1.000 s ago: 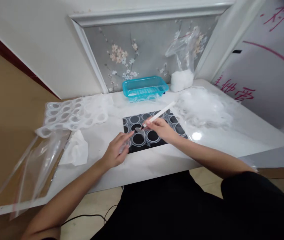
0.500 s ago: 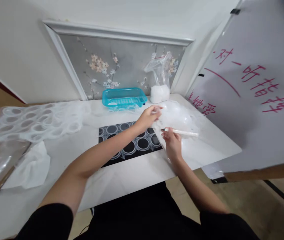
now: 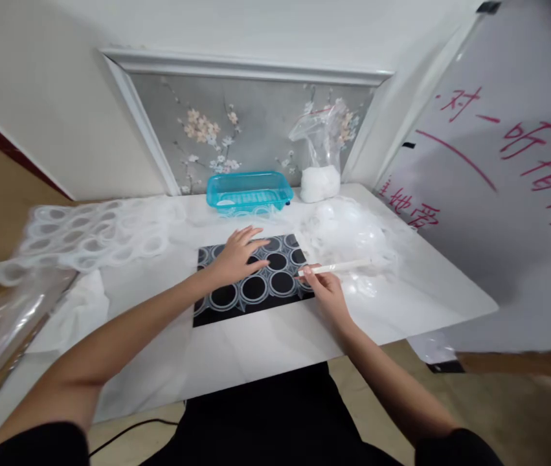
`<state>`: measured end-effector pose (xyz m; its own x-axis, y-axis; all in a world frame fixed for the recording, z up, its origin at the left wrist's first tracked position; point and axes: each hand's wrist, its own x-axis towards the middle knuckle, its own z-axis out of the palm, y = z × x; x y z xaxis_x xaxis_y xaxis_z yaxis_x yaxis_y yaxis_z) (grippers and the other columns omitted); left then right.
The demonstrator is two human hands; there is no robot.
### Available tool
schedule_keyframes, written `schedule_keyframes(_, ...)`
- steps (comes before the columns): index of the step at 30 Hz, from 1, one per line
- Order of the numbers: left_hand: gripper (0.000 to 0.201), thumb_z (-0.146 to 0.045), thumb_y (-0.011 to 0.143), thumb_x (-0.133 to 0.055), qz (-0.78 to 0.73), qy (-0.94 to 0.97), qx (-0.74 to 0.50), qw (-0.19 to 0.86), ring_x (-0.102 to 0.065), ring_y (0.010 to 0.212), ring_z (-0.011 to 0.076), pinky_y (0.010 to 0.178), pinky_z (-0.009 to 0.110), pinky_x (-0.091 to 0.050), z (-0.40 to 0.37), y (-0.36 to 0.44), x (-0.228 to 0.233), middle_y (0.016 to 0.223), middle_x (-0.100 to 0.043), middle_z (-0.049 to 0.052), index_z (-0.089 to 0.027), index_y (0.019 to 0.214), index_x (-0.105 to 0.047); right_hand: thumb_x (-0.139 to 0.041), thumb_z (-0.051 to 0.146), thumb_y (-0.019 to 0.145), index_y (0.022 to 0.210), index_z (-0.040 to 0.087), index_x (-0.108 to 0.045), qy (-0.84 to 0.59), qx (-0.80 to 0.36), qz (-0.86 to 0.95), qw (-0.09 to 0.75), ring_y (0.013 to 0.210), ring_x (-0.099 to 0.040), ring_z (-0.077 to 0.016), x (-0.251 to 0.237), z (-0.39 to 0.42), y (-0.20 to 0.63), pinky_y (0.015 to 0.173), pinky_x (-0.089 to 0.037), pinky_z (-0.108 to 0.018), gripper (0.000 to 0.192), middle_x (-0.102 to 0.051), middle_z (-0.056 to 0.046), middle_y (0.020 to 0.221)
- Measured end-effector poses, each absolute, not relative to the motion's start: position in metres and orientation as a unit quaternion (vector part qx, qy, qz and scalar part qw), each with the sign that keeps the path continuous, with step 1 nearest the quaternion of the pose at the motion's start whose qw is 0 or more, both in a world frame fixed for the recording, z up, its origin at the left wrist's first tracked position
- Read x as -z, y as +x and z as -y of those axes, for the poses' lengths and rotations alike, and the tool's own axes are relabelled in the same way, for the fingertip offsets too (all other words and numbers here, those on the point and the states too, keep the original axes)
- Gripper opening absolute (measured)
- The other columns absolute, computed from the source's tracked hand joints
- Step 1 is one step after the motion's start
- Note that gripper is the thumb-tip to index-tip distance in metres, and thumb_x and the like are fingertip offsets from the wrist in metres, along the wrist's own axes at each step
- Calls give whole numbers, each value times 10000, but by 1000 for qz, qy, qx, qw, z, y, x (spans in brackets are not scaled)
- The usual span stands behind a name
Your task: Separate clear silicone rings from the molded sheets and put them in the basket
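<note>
- Plastic sheets [image 3: 17,310] lie at the far left edge of the white table [image 3: 256,349], with a punched white sheet full of round holes [image 3: 85,233] behind them and a crumpled white cloth [image 3: 78,310] just beside.
- Left hand [image 3: 239,252] lies flat and open on the black mat with ring shapes [image 3: 250,285], fingers spread, holding nothing.
- Work looks like a pause at the mat, with the hand pressing it still.
- Right hand [image 3: 326,291] pinches the near end of a thin white stick [image 3: 336,266], whose tip points right, over the mat's right edge.
- Behind the mat sits a blue tray [image 3: 248,191], with a clear bag of white bits [image 3: 321,171] near it.
- Heap of thin clear pieces [image 3: 348,230] sits just right of the mat, close to the stick, so a wide swing could bump it.
- Big white board with red writing [image 3: 498,213] leans at the far right.
</note>
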<state>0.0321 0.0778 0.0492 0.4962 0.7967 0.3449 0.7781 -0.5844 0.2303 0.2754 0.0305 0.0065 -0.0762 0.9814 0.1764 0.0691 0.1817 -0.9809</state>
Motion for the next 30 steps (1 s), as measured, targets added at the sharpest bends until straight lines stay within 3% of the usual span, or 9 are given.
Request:
schedule_keyframes(3,413,-490,939,-443,-460,870,-180,10,-465,1290,247,1071,458,-399,-28,-39,-25,1359,-535,100,-191,1174,-604,-516,498,888,840,171,-692,-421,-416,696,407,790,-634,-202,-12,-34,258,706,-473,-297,375,-693,-65,876)
schedule_keyframes(7,442,-449,966,-407,-442,886,-137,-17,-499,1274,227,1058,410,-438,24,-72,-5,1345,-558,117,-136,1215,-596,-488,455,912,875,190,-681,-344,-369,803,318,722,-619,-179,-20,-55,204,651,-440,-279,330,-700,-49,848)
schedule_keyframes(10,481,-444,975,-380,-441,889,-119,-32,-478,1295,226,1089,387,-411,41,-70,-3,1350,-549,122,-99,1245,-580,-491,454,914,871,178,-674,-292,-383,821,308,731,-627,-168,-21,-73,149,664,-441,-261,333,-701,-44,825)
schedule_keyframes(15,535,-491,970,-359,-423,903,-74,-4,-450,1317,244,1117,388,-361,48,-72,-8,1384,-514,103,-113,1296,-550,-471,483,917,697,141,-632,-279,-390,838,260,511,-498,-115,-7,-80,91,504,-340,-238,438,-593,-10,570)
schedule_keyframes(20,543,-486,977,-342,-402,914,-57,11,-426,1334,250,1143,403,-291,49,-79,-5,1415,-478,111,-118,1345,-498,-495,423,924,833,160,-670,-254,-412,830,277,728,-637,-155,2,-76,87,658,-447,-241,329,-704,-41,807)
schedule_keyframes(30,521,-493,979,-336,-407,910,-70,23,-398,1354,229,1140,394,-253,46,-78,-1,1394,-508,83,-147,1326,-514,-507,392,925,881,174,-673,-228,-418,839,265,807,-655,-172,0,-74,91,727,-479,-264,278,-713,-43,876)
